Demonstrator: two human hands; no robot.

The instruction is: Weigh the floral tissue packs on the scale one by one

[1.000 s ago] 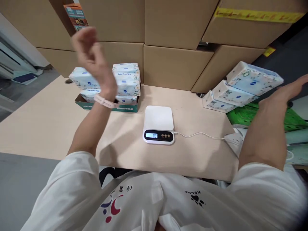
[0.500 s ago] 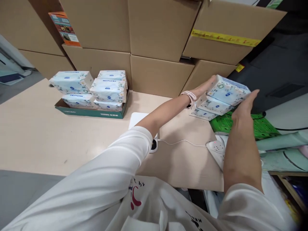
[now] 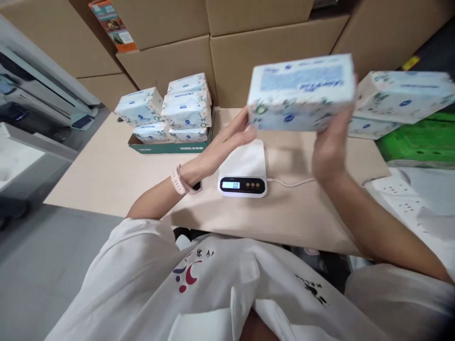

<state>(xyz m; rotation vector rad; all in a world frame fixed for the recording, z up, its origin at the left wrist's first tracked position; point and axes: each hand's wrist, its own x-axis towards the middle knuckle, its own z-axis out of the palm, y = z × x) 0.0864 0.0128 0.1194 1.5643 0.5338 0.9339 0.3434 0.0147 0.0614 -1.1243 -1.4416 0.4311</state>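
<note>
I hold a white and blue tissue pack (image 3: 302, 92) in the air above the white digital scale (image 3: 243, 171). My right hand (image 3: 329, 147) grips the pack from below at its right end. My left hand (image 3: 232, 135) touches the pack's left end with fingers stretched out. The scale's pan is bare and its display reads 0.0. Two more tissue packs (image 3: 398, 102) lie stacked at the right, behind the held one.
A green tray (image 3: 170, 147) with several tissue packs stands at the back left of the beige table (image 3: 106, 175). Cardboard boxes (image 3: 270, 52) wall the back. A white cable (image 3: 291, 182) runs right from the scale. A green sheet (image 3: 419, 142) and white power strip (image 3: 391, 189) lie at right.
Both hands reached to the stack at the right, took the top pack off it and carried it left, up over the scale. The camera swung back toward the scale.
</note>
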